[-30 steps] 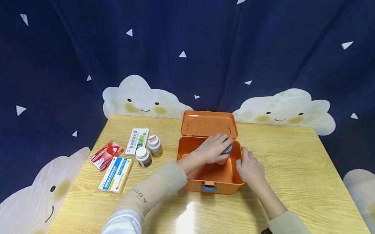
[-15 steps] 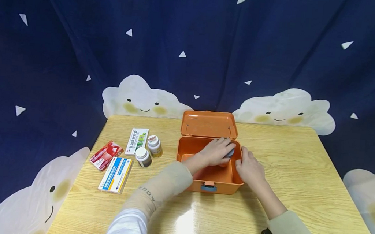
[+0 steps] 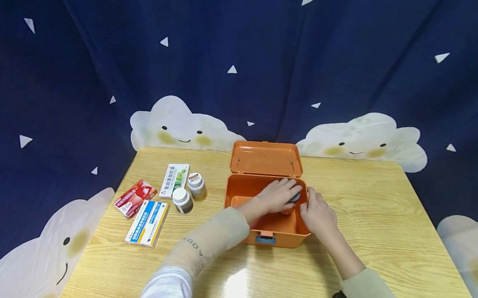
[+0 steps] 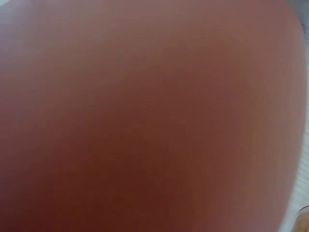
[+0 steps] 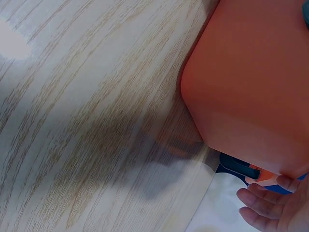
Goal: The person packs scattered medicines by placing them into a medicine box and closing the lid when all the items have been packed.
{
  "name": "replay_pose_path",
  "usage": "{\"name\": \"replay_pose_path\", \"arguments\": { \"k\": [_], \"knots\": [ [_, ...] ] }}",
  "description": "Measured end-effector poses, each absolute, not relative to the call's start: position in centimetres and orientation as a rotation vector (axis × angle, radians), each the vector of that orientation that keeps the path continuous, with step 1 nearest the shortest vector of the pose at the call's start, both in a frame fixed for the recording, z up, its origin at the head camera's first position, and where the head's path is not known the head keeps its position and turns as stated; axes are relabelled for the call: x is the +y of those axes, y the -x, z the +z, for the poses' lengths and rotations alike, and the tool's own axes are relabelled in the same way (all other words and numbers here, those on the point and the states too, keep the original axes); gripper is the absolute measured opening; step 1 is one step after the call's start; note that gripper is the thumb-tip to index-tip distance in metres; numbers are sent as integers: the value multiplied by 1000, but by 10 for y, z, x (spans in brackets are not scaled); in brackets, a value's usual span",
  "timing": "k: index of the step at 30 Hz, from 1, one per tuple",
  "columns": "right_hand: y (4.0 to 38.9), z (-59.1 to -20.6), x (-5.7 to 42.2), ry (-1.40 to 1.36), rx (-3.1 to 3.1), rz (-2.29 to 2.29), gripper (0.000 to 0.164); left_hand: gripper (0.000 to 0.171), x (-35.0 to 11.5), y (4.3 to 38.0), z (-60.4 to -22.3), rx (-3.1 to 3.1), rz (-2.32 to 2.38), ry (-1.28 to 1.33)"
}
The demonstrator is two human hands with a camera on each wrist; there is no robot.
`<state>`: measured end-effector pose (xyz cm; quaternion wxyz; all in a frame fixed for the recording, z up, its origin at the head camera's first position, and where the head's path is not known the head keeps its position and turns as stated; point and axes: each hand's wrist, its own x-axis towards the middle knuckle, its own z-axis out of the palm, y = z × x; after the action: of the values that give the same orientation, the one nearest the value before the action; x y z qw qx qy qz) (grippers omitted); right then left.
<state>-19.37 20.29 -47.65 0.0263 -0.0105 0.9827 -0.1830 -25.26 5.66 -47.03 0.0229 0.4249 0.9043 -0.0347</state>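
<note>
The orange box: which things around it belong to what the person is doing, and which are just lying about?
Seemingly in the job: orange box, open; left hand, inside it; grey-topped item, in its fingers; right hand, at the box's right wall.
Lying untouched, though perhaps related: red box; blue-and-white box; green-and-white box; white-capped bottle; label-topped bottle.

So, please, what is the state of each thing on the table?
Orange box: open
Lid: tipped back
Clasp: unfastened
Blue-topped container: in box, partly under left grip
Front white bottle: upright, capped
Rear white bottle: upright, capped
Red carton: flat, looks closed
Blue-striped carton: flat, looks closed
White-green carton: flat, looks closed
</note>
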Motion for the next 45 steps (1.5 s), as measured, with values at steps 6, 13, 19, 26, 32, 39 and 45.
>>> {"name": "replay_pose_path", "arguments": {
  "k": [6, 13, 19, 26, 32, 39, 45],
  "knots": [
    [193, -476, 203, 35, 3037, -575, 49, 54, 58, 253, -473, 2809, -82, -1323],
    [193, -477, 203, 48, 3049, -579, 48, 54, 61, 254, -477, 2815, -31, -1307],
    [193, -478, 204, 45, 3048, -580, 48, 56, 63, 254, -478, 2821, -1, -1298],
    [193, -478, 203, 40, 3038, -576, 49, 59, 63, 253, -478, 2825, 44, -1271],
    [193, -477, 203, 36, 3024, -580, 50, 60, 63, 253, -478, 2835, 1, -1258],
    [193, -477, 203, 32, 3028, -577, 50, 61, 62, 254, -477, 2840, -51, -1244],
    [194, -477, 203, 33, 3026, -574, 49, 61, 61, 254, -476, 2836, -48, -1249]
  ]
}}
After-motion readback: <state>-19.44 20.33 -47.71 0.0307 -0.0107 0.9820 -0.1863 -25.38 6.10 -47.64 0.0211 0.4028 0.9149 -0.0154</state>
